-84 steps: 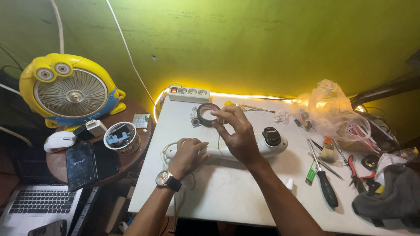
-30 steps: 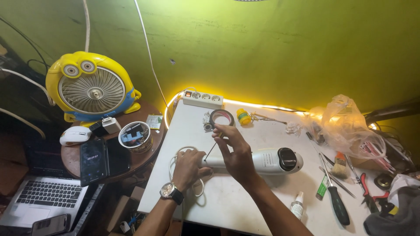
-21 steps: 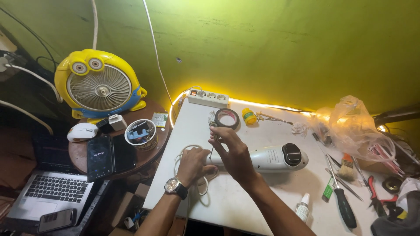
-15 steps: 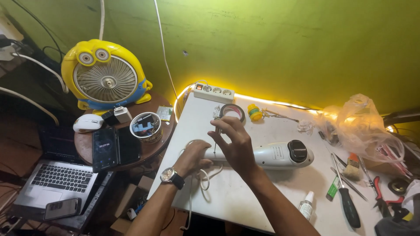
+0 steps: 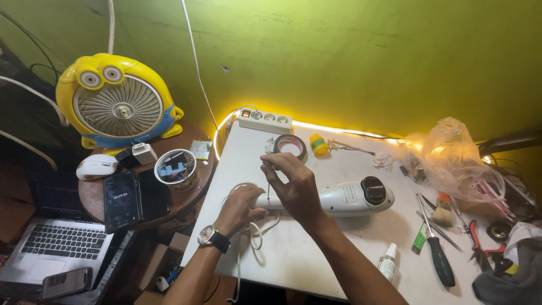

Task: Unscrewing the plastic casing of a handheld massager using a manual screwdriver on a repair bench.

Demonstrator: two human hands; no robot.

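Note:
A white hand-held appliance (image 5: 350,197) with a black round knob lies on the white table (image 5: 316,260). My left hand (image 5: 240,208), with a wristwatch, grips the appliance's handle end where its white cord (image 5: 254,234) loops out. My right hand (image 5: 291,186) hovers over the same end, fingers pinched on a thin wire or rod that points down at the handle. What exactly the fingers pinch is too small to tell.
A tape roll (image 5: 290,145), a yellow spool (image 5: 319,144) and a power strip (image 5: 264,121) sit at the back. Screwdriver (image 5: 437,257), brush, pliers (image 5: 480,248), small bottle (image 5: 387,261) and plastic bag (image 5: 446,158) lie right. A yellow fan (image 5: 116,104), phones, mouse and laptop (image 5: 53,248) stand left.
The view has shifted so the table sits further right. My right hand has come down from near the tape roll to the appliance's handle end; my left hand stays on it.

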